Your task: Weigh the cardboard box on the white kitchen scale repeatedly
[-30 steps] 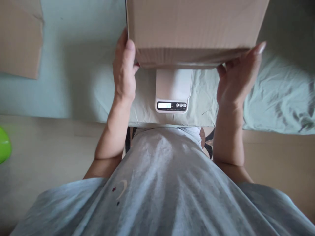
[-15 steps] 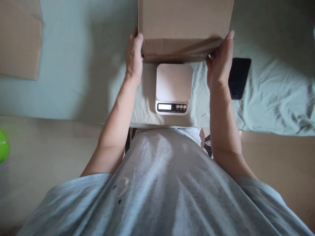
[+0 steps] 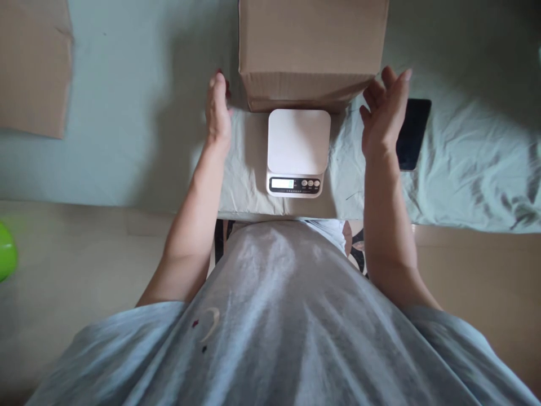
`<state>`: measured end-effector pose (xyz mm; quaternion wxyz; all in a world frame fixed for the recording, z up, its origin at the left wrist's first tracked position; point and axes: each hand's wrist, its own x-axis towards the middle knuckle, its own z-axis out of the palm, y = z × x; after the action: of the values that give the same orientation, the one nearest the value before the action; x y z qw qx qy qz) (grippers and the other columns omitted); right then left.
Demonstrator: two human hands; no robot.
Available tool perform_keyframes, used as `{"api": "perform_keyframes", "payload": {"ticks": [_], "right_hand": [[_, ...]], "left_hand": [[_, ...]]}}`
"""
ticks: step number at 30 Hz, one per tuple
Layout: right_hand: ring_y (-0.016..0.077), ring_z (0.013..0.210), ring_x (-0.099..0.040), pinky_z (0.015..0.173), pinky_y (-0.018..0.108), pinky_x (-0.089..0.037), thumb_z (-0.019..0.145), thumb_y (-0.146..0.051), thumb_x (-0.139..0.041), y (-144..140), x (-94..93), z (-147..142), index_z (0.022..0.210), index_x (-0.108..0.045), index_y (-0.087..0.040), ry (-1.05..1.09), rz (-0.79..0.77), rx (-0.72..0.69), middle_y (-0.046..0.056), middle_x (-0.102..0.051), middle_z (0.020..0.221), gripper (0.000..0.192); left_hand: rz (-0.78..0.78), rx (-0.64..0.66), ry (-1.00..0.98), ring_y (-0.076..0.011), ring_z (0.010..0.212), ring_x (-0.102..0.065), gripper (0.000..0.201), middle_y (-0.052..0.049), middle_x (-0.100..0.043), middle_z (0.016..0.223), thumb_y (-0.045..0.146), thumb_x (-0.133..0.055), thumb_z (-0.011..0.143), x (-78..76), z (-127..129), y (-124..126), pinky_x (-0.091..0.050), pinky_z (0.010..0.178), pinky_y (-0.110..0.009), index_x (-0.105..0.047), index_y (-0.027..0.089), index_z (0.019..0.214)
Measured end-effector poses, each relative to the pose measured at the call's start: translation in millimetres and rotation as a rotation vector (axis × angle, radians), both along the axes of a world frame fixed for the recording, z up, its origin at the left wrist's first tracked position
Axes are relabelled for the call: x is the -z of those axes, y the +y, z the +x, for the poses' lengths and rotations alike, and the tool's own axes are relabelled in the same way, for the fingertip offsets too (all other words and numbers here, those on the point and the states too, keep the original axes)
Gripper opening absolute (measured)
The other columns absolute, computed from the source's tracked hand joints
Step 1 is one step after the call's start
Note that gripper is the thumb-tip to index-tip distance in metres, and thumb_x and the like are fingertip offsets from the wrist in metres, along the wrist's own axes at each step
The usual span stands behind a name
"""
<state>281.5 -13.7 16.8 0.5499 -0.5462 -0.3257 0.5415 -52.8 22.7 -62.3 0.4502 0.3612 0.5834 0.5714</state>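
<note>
A brown cardboard box [image 3: 311, 42] stands on the cloth-covered surface, its far part cut off by the top of the view. Just in front of it lies a white digital scale [image 3: 298, 144] with a lit display and nothing on its plate. My left hand [image 3: 218, 110] is held off the box's left side, holding nothing, its fingers partly hidden behind the hand. To the right, my right hand [image 3: 386, 110] is beside the box's near right corner, fingers apart and nothing in them.
A black phone [image 3: 415, 134] lies flat just right of my right hand. Flat brown cardboard [image 3: 34, 73] rests at the far left on the green cloth [image 3: 114, 113]. A bright green object [image 3: 6, 252] shows at the left edge, below the cloth's front edge.
Both hands have let go of the cardboard box and moved outward from its sides. The box has come down onto the surface behind the scale.
</note>
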Motion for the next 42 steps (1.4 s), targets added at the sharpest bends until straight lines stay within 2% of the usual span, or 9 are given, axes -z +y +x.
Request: {"api": "perform_keyframes", "payload": {"ticks": [3,8,11,14,17,21,26,32,42], "right_hand": [[0.0193,0.133,-0.040,0.117,0.043,-0.021,0.035,-0.086,-0.061,2,2.7,3,0.114,-0.051,-0.034,0.014,-0.016,0.013,-0.002,-0.057,0.134,0.095],[0.0196,0.131,-0.042,0.116,0.046,-0.020,0.038,-0.087,-0.059,7,8.6,3,0.116,-0.050,-0.034,0.009,0.012,-0.018,-0.003,-0.059,0.131,0.095],[0.0209,0.130,-0.043,0.117,0.050,-0.017,0.047,-0.087,-0.054,10,9.5,-1,0.121,-0.049,-0.032,0.001,0.056,-0.071,-0.002,-0.058,0.132,0.092],[0.0184,0.128,-0.045,0.116,0.048,-0.021,0.062,-0.082,-0.049,13,3.8,-12,0.120,-0.050,-0.032,0.011,0.073,-0.118,-0.004,-0.060,0.131,0.077],[0.0154,0.125,-0.047,0.115,0.046,-0.027,0.088,-0.062,-0.035,14,-11.1,-25,0.119,-0.052,-0.029,0.054,0.038,-0.109,-0.006,-0.057,0.134,0.048],[0.0147,0.124,-0.051,0.109,0.043,-0.037,0.098,-0.040,-0.016,9,-37.1,-26,0.115,-0.051,-0.023,0.100,0.084,-0.038,-0.002,-0.054,0.137,0.042],[0.0174,0.116,-0.056,0.095,0.033,-0.049,0.084,-0.052,-0.048,-25,-54.0,-14,0.102,-0.057,-0.028,0.009,0.239,-0.021,0.000,-0.059,0.126,0.032],[0.0168,0.102,-0.058,0.087,0.033,-0.051,0.081,-0.057,-0.051,-79,-44.3,-16,0.104,-0.062,-0.029,-0.074,0.280,0.059,0.002,-0.060,0.111,0.038],[0.0237,0.126,-0.050,0.108,0.048,-0.041,0.087,-0.059,-0.035,-129,-37.4,-22,0.119,-0.055,-0.043,-0.246,0.187,0.019,-0.003,-0.057,0.125,0.041]], "left_hand": [[-0.229,-0.020,-0.053,-0.0067,0.121,-0.044,0.036,0.010,-0.046,0.138,0.019,-0.023,0.105,-19.3,-1,-2,-0.019,0.119,-0.057,-0.034,0.033,0.136],[-0.338,-0.046,-0.068,-0.0030,0.123,-0.042,0.043,0.011,-0.040,0.142,0.015,-0.010,0.105,-58.7,14,-8,-0.021,0.120,-0.048,-0.032,0.032,0.138],[-0.341,-0.021,-0.069,-0.0034,0.125,-0.042,0.043,0.011,-0.041,0.143,0.016,-0.010,0.105,-71.6,27,-11,-0.023,0.120,-0.048,-0.033,0.032,0.138],[-0.313,0.028,-0.062,-0.0049,0.125,-0.044,0.040,0.015,-0.043,0.142,0.018,-0.014,0.106,-79.3,40,-12,-0.024,0.119,-0.051,-0.038,0.033,0.135],[-0.290,0.083,-0.020,-0.0090,0.131,-0.041,0.034,0.013,-0.045,0.141,0.022,-0.023,0.105,-87.1,52,-10,-0.027,0.118,-0.054,-0.043,0.029,0.131],[-0.217,0.118,0.011,-0.0101,0.137,-0.033,0.030,0.015,-0.038,0.146,0.024,-0.030,0.103,-104.1,56,-12,-0.033,0.117,-0.051,-0.042,0.033,0.130],[-0.115,0.234,0.058,-0.0105,0.139,-0.032,0.031,0.018,-0.038,0.144,0.024,-0.040,0.099,-127.2,47,-48,-0.040,0.113,-0.049,-0.043,0.041,0.125],[0.053,0.224,0.039,-0.0271,0.137,-0.037,0.050,0.007,-0.050,0.137,0.064,-0.062,0.075,-130.1,48,-116,-0.044,0.106,-0.052,-0.056,0.042,0.120],[0.019,0.184,0.104,-0.0279,0.133,-0.043,0.051,0.001,-0.054,0.135,0.061,-0.057,0.079,-110.9,51,-165,-0.048,0.101,-0.048,-0.054,0.041,0.126]]}}
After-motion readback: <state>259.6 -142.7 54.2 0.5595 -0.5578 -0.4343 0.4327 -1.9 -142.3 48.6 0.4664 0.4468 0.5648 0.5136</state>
